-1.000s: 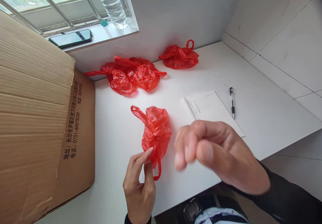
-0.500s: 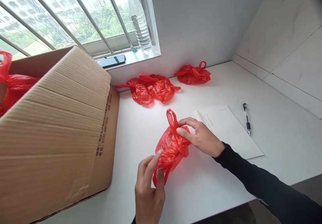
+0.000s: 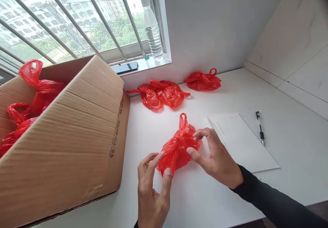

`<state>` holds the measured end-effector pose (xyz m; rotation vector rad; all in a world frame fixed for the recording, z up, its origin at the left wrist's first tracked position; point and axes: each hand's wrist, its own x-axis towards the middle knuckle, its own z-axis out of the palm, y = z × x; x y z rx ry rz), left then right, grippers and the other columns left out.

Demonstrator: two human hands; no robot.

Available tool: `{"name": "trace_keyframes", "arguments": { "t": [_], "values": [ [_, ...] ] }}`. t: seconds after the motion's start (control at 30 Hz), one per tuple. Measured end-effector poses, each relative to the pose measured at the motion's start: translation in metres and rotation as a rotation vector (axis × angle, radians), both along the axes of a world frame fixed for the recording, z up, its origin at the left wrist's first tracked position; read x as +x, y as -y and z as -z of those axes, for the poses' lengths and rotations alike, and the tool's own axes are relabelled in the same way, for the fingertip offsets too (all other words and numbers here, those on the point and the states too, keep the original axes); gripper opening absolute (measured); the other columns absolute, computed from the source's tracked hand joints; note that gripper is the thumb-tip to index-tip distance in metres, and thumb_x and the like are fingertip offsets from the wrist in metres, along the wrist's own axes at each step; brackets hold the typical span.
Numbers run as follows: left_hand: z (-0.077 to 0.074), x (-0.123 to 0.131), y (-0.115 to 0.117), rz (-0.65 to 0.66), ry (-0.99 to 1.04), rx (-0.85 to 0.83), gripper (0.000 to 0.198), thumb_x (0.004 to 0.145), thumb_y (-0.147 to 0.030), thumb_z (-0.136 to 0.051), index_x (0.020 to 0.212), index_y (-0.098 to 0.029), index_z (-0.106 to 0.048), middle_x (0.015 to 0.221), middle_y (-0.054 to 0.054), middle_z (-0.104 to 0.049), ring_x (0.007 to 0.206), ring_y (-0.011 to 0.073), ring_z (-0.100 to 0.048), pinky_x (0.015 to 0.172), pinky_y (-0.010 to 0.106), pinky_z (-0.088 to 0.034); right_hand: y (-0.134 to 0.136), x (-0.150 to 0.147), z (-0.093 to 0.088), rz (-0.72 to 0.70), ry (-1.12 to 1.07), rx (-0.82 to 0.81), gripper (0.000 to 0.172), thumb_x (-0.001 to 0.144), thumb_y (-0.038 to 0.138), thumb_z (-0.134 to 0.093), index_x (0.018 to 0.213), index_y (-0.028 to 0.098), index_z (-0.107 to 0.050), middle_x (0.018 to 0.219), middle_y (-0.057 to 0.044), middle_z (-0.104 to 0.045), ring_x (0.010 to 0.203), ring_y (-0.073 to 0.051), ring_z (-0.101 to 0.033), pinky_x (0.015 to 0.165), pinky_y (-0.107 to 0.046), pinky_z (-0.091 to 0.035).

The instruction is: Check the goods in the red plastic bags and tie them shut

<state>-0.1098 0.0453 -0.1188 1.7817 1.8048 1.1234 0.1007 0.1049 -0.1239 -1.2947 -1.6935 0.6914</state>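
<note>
1. The red bag (image 3: 178, 146) sits on the white bench (image 3: 205, 200), between a cardboard box (image 3: 77, 136) and a sheet of paper (image 3: 243, 146).
2. The left hand (image 3: 152, 190) pinches its near end.
3. The right hand (image 3: 219, 158) grips its right side.

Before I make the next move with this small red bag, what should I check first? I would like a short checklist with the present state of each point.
1. Both hands on the small crumpled red plastic bag: ok. The left hand pinches its lower end and the right hand grips its side.
2. Bag resting on the white table: cannot tell.
3. Brown cardboard box open: ok. Other red bags lie inside.
4. White paper sheet and black pen apart from the bag: ok.
5. Bag tied shut: cannot tell.
</note>
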Motion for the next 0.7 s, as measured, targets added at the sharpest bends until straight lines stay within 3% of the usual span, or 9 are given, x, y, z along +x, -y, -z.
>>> {"name": "trace_keyframes", "arguments": {
  "t": [0.07, 0.17, 0.3, 0.4, 0.5, 0.57, 0.63, 0.7],
  "values": [
    [0.003, 0.008, -0.014, 0.06, -0.025, -0.026, 0.037, 0.092, -0.033, -0.062, 0.13, -0.033, -0.063, 0.126, 0.009, -0.06, 0.119, 0.0264, -0.054, 0.085, 0.039, -0.057, 0.005, -0.005, 0.004, -0.128, 0.169, 0.103, 0.043, 0.093, 0.028, -0.062, 0.131, 0.026, -0.044, 0.124, -0.008, -0.06, 0.118, -0.027, -0.053, 0.105, -0.051, -0.043],
    [0.01, 0.017, -0.032, 0.073, 0.013, -0.071, 0.022, 0.092, -0.034, -0.062, 0.112, -0.028, -0.071, 0.104, 0.006, -0.068, 0.104, 0.025, -0.059, 0.084, 0.04, -0.054, 0.0, -0.009, 0.01, -0.15, 0.341, 0.174, 0.045, 0.096, 0.023, -0.056, 0.139, 0.023, -0.042, 0.123, -0.008, -0.064, 0.114, -0.027, -0.057, 0.113, -0.058, -0.034],
    [0.014, 0.016, -0.034, 0.033, 0.083, -0.09, 0.015, 0.094, -0.036, -0.061, 0.091, -0.026, -0.071, 0.089, 0.002, -0.068, 0.089, 0.0199, -0.063, 0.078, 0.034, -0.052, -0.011, -0.001, 0.011, -0.21, 0.37, 0.13, 0.019, 0.096, 0.013, -0.051, 0.11, 0.023, -0.059, 0.096, -0.001, -0.07, 0.092, -0.02, -0.064, 0.113, -0.055, -0.035],
    [0.016, 0.003, -0.029, -0.068, 0.145, -0.098, 0.017, 0.093, -0.038, -0.062, 0.09, -0.024, -0.069, 0.09, 0.002, -0.069, 0.085, 0.0185, -0.065, 0.076, 0.032, -0.052, -0.012, 0.017, 0.008, -0.184, 0.333, 0.05, 0.014, 0.094, 0.012, -0.051, 0.096, 0.023, -0.059, 0.088, 0.0, -0.068, 0.086, -0.02, -0.063, 0.096, -0.047, -0.049],
    [0.019, -0.012, -0.025, -0.218, 0.205, -0.084, 0.021, 0.094, -0.041, -0.059, 0.095, -0.021, -0.067, 0.09, 0.004, -0.07, 0.083, 0.0195, -0.067, 0.074, 0.032, -0.054, -0.008, 0.04, 0.004, -0.034, 0.303, -0.104, 0.01, 0.095, 0.02, -0.05, 0.093, 0.025, -0.058, 0.086, -0.001, -0.065, 0.081, -0.021, -0.061, 0.076, -0.041, -0.054],
    [0.019, -0.013, -0.025, -0.286, 0.237, -0.041, 0.022, 0.095, -0.04, -0.057, 0.103, -0.021, -0.065, 0.1, 0.006, -0.07, 0.092, 0.0212, -0.067, 0.081, 0.035, -0.054, -0.004, 0.05, 0.0, 0.035, 0.3, -0.164, 0.009, 0.094, 0.022, -0.05, 0.097, 0.026, -0.058, 0.095, -0.003, -0.066, 0.089, -0.023, -0.061, 0.075, -0.041, -0.055],
    [0.016, -0.005, -0.026, -0.237, 0.198, 0.052, 0.026, 0.095, -0.034, -0.057, 0.118, -0.023, -0.061, 0.118, 0.008, -0.065, 0.111, 0.0239, -0.062, 0.095, 0.04, -0.05, -0.001, 0.05, -0.004, 0.011, 0.308, -0.127, 0.024, 0.091, 0.02, -0.05, 0.114, 0.027, -0.056, 0.115, -0.006, -0.064, 0.109, -0.026, -0.058, 0.085, -0.044, -0.055],
    [0.01, 0.009, -0.03, -0.067, 0.029, 0.155, 0.042, 0.092, -0.026, -0.058, 0.134, -0.026, -0.054, 0.135, 0.01, -0.057, 0.128, 0.0273, -0.051, 0.107, 0.047, -0.042, 0.001, 0.041, -0.009, -0.078, 0.311, -0.066, 0.044, 0.091, 0.02, -0.052, 0.134, 0.027, -0.046, 0.133, -0.006, -0.057, 0.125, -0.027, -0.05, 0.1, -0.05, -0.049]
  ]
}}
